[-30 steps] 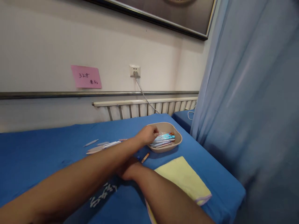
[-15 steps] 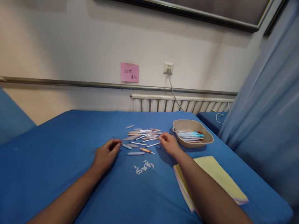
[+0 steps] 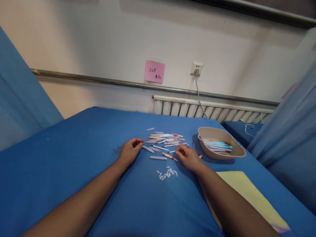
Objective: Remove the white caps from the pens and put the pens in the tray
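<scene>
My left hand [image 3: 130, 152] rests at the left of a loose pile of pen parts, its thumb and forefinger closed at the near end of a light blue pen barrel [image 3: 148, 149]. On the right, my right hand [image 3: 189, 157] has its fingertips pinched at the end of a thin white pen refill [image 3: 171, 151], covering part of it. Between the hands lie an orange pen [image 3: 168, 155] with its tip bare and a lilac barrel [image 3: 158, 158]. Several refills and pinkish barrels make up the pile [image 3: 165, 138]. Small white pen tips [image 3: 168, 173] are scattered nearer me.
A beige basket [image 3: 240, 153] holding several pens [image 3: 218, 144] stands at the right. Close to my right forearm lies a folded yellow cloth [image 3: 247, 191]. A small orange piece [image 3: 200, 156] shows beside my right wrist. Behind the blue-covered table [image 3: 118, 121] are a radiator [image 3: 187, 107] and wall.
The view has swung, shifting the scene to the right. My right hand has come left and nearer me, toward the end of the refill. My left hand stays at the blue barrel.
</scene>
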{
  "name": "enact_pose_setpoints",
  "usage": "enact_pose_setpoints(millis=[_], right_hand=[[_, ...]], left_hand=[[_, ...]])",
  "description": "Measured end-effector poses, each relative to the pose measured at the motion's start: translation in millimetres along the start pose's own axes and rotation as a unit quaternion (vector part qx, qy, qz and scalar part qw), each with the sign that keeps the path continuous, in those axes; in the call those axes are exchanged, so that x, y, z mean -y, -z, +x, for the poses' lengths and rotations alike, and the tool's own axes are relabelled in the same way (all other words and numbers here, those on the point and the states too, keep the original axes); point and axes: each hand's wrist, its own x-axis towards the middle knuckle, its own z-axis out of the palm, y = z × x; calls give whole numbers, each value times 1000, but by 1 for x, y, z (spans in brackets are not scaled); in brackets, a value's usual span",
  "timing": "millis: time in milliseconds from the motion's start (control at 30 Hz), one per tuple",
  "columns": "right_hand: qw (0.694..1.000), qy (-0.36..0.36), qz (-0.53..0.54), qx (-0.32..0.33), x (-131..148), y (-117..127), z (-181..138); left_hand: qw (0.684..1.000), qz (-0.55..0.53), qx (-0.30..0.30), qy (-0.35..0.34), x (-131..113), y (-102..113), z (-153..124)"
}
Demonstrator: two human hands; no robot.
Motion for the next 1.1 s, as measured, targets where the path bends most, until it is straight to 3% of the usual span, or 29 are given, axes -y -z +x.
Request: enact_pose_setpoints(millis=[200,333,533,933,1033,1100], right_hand=[[1000,-17,-1,-12,-9,0,2],[997,23,-65,-30,-13,4,4],[980,14,-192,53,-10,8,4],[951,0,-285,121,4,14,4],[945,-2,-298,137,6,15,4],[942,-3,-306,140,7,15,3]], left_hand=[[1000,-17,14,3,1,-5,2],[1000,-14,21,2,-2,-7,-1],[997,41,57,-33,-12,-13,-14],[988,57,140,-44,-10,-17,-20],[987,66,138,-51,-10,-16,-19],[989,87,106,-58,-10,-12,-16]])
